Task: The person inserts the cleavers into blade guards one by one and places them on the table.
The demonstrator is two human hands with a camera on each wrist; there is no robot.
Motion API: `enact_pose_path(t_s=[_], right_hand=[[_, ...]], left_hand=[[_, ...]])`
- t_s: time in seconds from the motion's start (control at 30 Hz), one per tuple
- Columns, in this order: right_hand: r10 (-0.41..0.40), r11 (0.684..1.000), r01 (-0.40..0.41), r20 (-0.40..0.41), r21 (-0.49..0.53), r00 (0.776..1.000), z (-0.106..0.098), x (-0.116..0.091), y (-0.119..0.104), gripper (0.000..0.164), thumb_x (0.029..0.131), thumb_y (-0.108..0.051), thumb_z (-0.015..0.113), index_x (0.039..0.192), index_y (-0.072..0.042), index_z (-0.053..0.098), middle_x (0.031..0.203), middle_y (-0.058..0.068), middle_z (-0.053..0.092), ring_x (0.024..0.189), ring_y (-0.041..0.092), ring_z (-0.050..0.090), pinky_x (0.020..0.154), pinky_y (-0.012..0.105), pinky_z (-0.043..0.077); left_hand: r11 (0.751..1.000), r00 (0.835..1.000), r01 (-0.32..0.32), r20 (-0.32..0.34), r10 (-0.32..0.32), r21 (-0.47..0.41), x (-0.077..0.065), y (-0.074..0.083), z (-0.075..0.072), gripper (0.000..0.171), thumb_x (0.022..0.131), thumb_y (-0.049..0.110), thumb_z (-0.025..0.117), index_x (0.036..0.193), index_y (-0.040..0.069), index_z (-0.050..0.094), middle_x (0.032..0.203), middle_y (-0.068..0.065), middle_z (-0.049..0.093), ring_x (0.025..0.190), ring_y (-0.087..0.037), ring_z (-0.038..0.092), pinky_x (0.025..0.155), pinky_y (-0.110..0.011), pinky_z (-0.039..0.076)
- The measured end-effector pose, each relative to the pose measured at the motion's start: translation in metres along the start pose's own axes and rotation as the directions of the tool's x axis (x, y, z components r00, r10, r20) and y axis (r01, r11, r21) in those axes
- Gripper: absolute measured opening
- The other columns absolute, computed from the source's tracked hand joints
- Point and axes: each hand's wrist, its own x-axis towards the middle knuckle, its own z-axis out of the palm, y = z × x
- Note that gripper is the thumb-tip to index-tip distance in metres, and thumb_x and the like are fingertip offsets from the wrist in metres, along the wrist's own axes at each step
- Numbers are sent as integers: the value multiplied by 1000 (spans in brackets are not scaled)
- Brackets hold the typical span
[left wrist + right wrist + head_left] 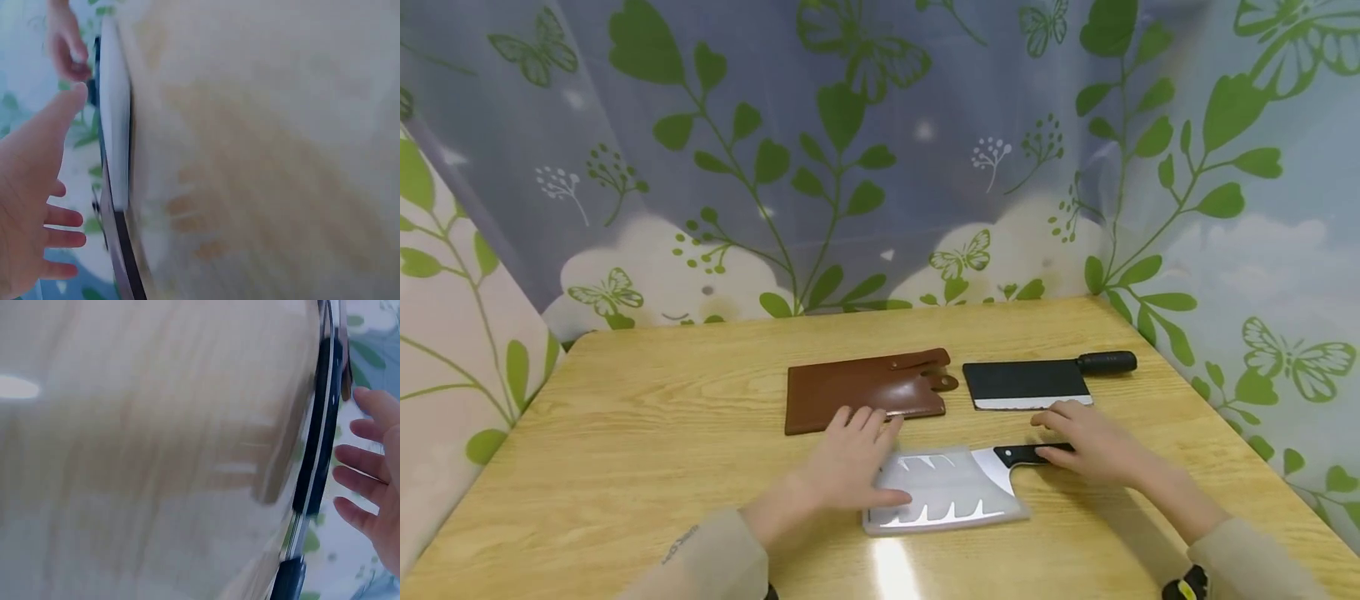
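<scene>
A cleaver lies flat on the table, its blade inside a translucent white blade cover (pixel 936 492) and its black handle (pixel 1026 454) toward the right. My left hand (pixel 850 467) hovers over the left end of the cover with fingers spread. The left wrist view shows a gap between that palm and the cover (pixel 117 125). Above the handle (pixel 319 431) is my right hand (pixel 1093 446), fingers loosely bent and apart from it. Behind the cleaver lies a brown leather sheath (pixel 857 390). A second cleaver (pixel 1026 382), with a black blade and black handle, lies right of the sheath.
All of these items rest on a light wooden table (pixel 647 433). Patterned curtains (pixel 880 167) with leaves and butterflies hang along the table's back and sides. A bright reflection shines on the wood in front of the covered blade.
</scene>
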Motion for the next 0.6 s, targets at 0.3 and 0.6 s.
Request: enact_pose_path(t_s=[0.3, 0.6], right_hand=[[58, 993, -70, -118, -98, 991, -10, -8, 35, 33, 75, -12, 75, 104, 0, 63, 94, 10, 60, 83, 30, 58, 69, 46, 48], [177, 951, -212, -168, -224, 970, -17, -2, 77, 47, 71, -13, 77, 111, 4, 58, 101, 22, 57, 92, 43, 54, 71, 57, 41]], left_hand=[[980, 981, 194, 36, -192, -56, 3, -48, 10, 102, 74, 76, 47, 143, 3, 32, 135, -19, 41, 122, -35, 38, 101, -50, 28], [965, 969, 244, 56, -239, -101, 10, -93, 17, 105, 71, 73, 57, 144, 3, 28, 142, -21, 33, 129, -41, 29, 105, -56, 19]])
